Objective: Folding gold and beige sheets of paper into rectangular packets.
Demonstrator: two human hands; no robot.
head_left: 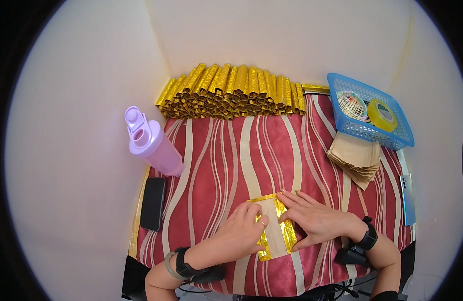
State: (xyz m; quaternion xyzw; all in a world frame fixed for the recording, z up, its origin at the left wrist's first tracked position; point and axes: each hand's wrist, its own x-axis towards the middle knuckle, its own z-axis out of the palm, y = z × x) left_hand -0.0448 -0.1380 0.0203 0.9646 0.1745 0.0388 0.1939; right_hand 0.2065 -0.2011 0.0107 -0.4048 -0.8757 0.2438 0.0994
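A sheet of beige paper (275, 236) with gold foil folded in along its edges lies flat near the table's front edge. My left hand (244, 228) rests on its left side, with fingers curled over the foil strip and the thumb by the lower corner. A ring is on one finger. Across the sheet, my right hand (314, 218) lies on the right foil strip. Its fingers are spread toward the top edge and its thumb is near the lower right corner. Part of the left strip is hidden under my left fingers.
Gold foil tubes (231, 93) are stacked along the back wall. At right, a blue basket (364, 131) holds yellow tape (382, 114) and a woven item (352, 106), beside brown paper sheets (357, 155). A purple shaker bottle (159, 145) and phones (153, 203) (407, 200) stand or lie at the sides.
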